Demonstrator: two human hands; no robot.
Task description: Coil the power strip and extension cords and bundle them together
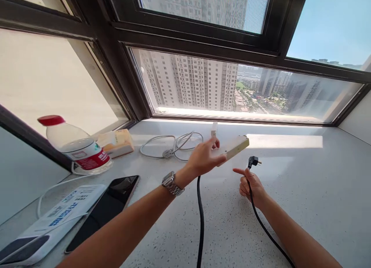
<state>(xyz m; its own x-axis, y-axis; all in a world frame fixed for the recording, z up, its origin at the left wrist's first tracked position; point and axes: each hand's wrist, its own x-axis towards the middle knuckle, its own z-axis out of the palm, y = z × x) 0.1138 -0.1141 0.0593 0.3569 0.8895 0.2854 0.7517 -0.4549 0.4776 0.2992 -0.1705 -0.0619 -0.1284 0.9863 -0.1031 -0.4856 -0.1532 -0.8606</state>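
Observation:
A whitish power strip [235, 147] is gripped from above in my left hand [203, 156], tilted over the white sill. From under that hand a thick black cord [200, 217] runs down towards me. Just behind my fingertips stands a small white block, like a charger [214, 129]; whether it touches the strip is hidden. Off to the right, my right hand [252, 187] pinches a black plug [253, 161] by its cord, below the plug's body. The pins point right, and the index finger sticks out left towards the strip. The two hands are apart.
A coiled pale cable [174, 146] lies left of the strip. Farther left are a red-capped bottle [78, 144], a tissue pack [116, 142], a dark phone [104, 212] and a white box-like item with blue print [62, 214]. Windows [191, 82] bound the speckled sill [304, 190].

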